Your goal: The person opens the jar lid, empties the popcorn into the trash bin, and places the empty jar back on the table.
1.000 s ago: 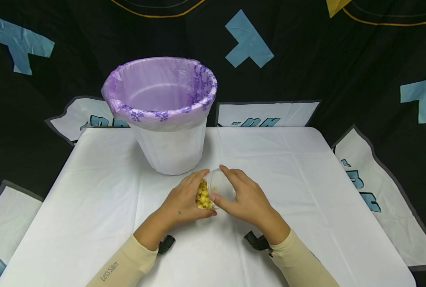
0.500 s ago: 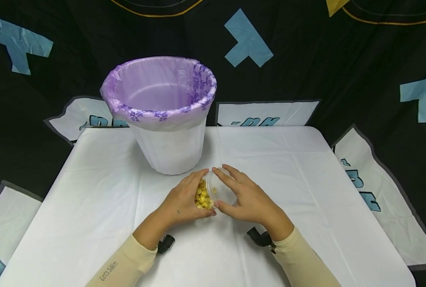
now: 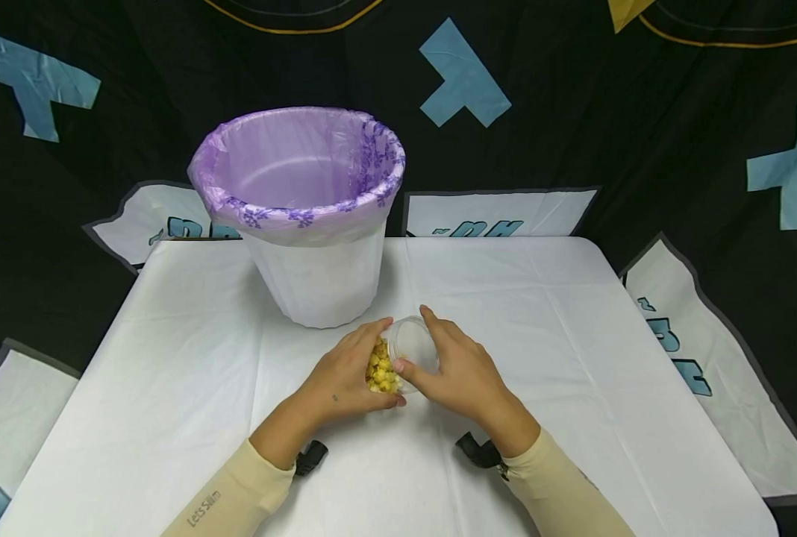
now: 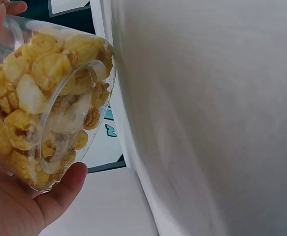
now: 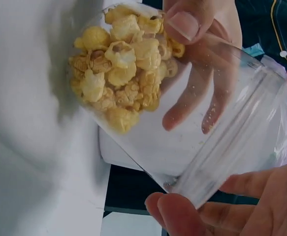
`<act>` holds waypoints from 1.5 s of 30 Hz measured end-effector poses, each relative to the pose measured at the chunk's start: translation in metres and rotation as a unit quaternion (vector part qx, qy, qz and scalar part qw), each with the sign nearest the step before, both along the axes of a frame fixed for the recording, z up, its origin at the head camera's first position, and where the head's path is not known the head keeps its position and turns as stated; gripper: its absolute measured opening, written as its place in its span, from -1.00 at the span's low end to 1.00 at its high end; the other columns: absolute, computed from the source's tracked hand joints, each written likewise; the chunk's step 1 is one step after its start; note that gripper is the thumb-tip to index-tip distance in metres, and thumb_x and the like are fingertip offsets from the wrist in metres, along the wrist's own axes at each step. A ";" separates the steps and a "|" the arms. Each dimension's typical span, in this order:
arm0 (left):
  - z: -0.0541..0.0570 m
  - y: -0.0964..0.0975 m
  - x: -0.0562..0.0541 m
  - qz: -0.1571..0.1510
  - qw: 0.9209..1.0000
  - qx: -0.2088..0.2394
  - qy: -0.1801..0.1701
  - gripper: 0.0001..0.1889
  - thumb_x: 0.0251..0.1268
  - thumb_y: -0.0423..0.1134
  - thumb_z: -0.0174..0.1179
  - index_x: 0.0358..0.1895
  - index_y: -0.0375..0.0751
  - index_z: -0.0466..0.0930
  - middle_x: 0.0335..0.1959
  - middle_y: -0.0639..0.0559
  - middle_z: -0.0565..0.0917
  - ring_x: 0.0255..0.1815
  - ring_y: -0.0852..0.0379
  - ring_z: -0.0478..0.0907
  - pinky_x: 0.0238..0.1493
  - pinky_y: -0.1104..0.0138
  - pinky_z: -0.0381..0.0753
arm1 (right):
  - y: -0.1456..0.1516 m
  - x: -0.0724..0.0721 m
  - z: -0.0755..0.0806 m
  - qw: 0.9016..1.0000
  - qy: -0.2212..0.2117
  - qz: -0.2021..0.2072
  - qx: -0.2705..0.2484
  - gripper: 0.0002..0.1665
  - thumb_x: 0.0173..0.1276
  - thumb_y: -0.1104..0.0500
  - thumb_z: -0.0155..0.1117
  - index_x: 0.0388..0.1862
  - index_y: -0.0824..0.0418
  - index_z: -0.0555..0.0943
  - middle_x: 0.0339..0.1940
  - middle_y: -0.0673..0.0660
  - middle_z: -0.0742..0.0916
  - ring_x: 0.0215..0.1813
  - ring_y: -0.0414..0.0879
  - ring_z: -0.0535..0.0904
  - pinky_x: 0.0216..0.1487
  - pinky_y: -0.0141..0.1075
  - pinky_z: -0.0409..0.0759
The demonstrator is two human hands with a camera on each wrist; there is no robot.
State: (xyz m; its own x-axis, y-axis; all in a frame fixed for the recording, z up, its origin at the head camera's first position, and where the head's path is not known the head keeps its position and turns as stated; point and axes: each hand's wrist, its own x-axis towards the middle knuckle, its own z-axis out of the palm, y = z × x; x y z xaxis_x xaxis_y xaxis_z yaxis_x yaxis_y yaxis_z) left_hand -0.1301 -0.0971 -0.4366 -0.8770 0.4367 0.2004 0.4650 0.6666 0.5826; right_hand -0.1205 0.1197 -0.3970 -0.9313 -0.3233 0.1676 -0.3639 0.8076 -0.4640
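A clear plastic jar (image 5: 145,140) is tilted above the white table, with yellow caramel popcorn (image 3: 381,371) gathered toward its base. My left hand (image 3: 338,377) holds the jar's body from the left, and its fingers show through the clear wall in the right wrist view. At the other end sits a clear ridged lid (image 3: 417,347). My right hand (image 3: 462,377) grips this lid at its edge, thumb on the near side and fingers on the far side. In the left wrist view the jar's base and the popcorn (image 4: 35,93) are close up; most of the lid is hidden there.
Behind the hands stands a white bin (image 3: 318,280) with a purple flowered liner (image 3: 274,216) folded over its rim. A white cloth covers the table (image 3: 539,321). Dark patterned fabric (image 3: 560,112) hangs around it.
My right hand shifted its fingers around the lid and back, turning at the wrist. My left hand and the jar have stayed in nearly the same place.
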 end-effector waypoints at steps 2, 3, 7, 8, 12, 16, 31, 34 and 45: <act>0.000 0.000 0.000 -0.004 1.000 -0.001 0.001 0.23 -0.29 0.23 0.61 0.55 0.02 0.10 0.46 0.04 0.34 0.43 0.04 0.33 0.33 0.01 0.46 | -0.001 0.000 -0.001 1.000 0.003 0.005 0.004 0.15 0.24 -0.61 0.00 0.59 0.07 0.19 0.35 0.19 0.56 0.29 0.12 0.55 0.15 0.09 0.60; 0.000 0.000 0.000 -0.005 1.000 -0.002 0.002 0.24 -0.29 0.23 0.61 0.55 0.01 0.10 0.46 0.04 0.34 0.43 0.04 0.33 0.34 0.02 0.45 | -0.001 0.000 -0.001 1.000 0.005 0.009 0.002 0.14 0.24 -0.60 0.02 0.58 0.07 0.20 0.35 0.18 0.56 0.30 0.10 0.54 0.16 0.08 0.60; 0.000 -0.001 0.000 -0.013 1.000 -0.007 0.011 0.24 -0.28 0.26 0.59 0.54 -0.04 0.12 0.46 0.03 0.34 0.42 0.04 0.33 0.34 0.04 0.46 | 0.001 0.001 0.000 0.999 0.005 0.034 -0.005 0.06 0.26 -0.50 0.12 0.59 0.00 0.19 0.41 0.09 0.51 0.35 0.05 0.49 0.21 0.08 0.56; 0.000 -0.001 0.000 -0.014 1.000 -0.009 0.014 0.24 -0.28 0.27 0.59 0.54 -0.05 0.12 0.46 0.03 0.35 0.42 0.04 0.34 0.34 0.05 0.46 | 0.002 0.001 0.001 0.999 0.001 0.043 -0.007 0.05 0.26 -0.46 0.16 0.60 -0.02 0.17 0.44 0.07 0.48 0.38 0.05 0.46 0.23 0.09 0.54; -0.001 -0.001 0.000 -0.018 1.000 -0.013 0.020 0.24 -0.28 0.28 0.58 0.55 -0.05 0.12 0.45 0.06 0.35 0.41 0.05 0.34 0.34 0.07 0.46 | 0.006 -0.001 0.002 0.996 -0.009 0.092 -0.013 0.12 0.19 -0.24 0.30 0.64 -0.03 0.03 0.55 0.01 0.33 0.48 0.01 0.32 0.31 0.08 0.48; -0.001 -0.001 0.000 -0.020 1.000 -0.014 0.019 0.24 -0.27 0.29 0.57 0.55 -0.01 0.09 0.46 0.09 0.33 0.42 0.07 0.32 0.35 0.08 0.44 | 0.010 -0.002 0.002 0.989 0.002 0.145 -0.016 0.22 0.08 -0.06 0.34 0.65 0.01 -0.06 0.59 0.03 0.24 0.56 -0.04 0.16 0.40 0.05 0.39; -0.001 -0.001 0.000 -0.020 0.999 -0.013 0.029 0.18 -0.16 0.32 0.48 0.56 -0.03 0.08 0.46 0.08 0.34 0.43 0.06 0.32 0.36 0.06 0.43 | 0.007 0.001 0.004 0.989 0.039 0.143 0.003 0.32 0.13 -0.41 0.35 0.67 -0.06 -0.16 0.66 -0.05 0.05 0.60 0.08 0.07 0.30 0.22 0.44; -0.001 -0.001 0.000 -0.018 0.999 -0.010 0.033 0.17 -0.16 0.31 0.49 0.55 -0.03 0.09 0.44 0.10 0.36 0.41 0.07 0.34 0.35 0.07 0.45 | 0.005 0.002 0.006 0.995 0.013 0.098 0.007 0.33 0.11 -0.52 0.28 0.66 -0.09 -0.15 0.65 0.01 0.10 0.56 0.08 0.19 0.23 0.23 0.49; -0.001 0.000 0.000 -0.015 1.000 0.002 0.024 0.23 -0.29 0.25 0.60 0.54 -0.01 0.12 0.43 0.10 0.37 0.39 0.07 0.36 0.34 0.06 0.46 | 0.003 0.003 0.003 0.999 -0.012 0.030 0.004 0.27 0.16 -0.65 0.04 0.66 -0.05 -0.06 0.45 0.15 0.46 0.37 0.11 0.48 0.21 0.13 0.55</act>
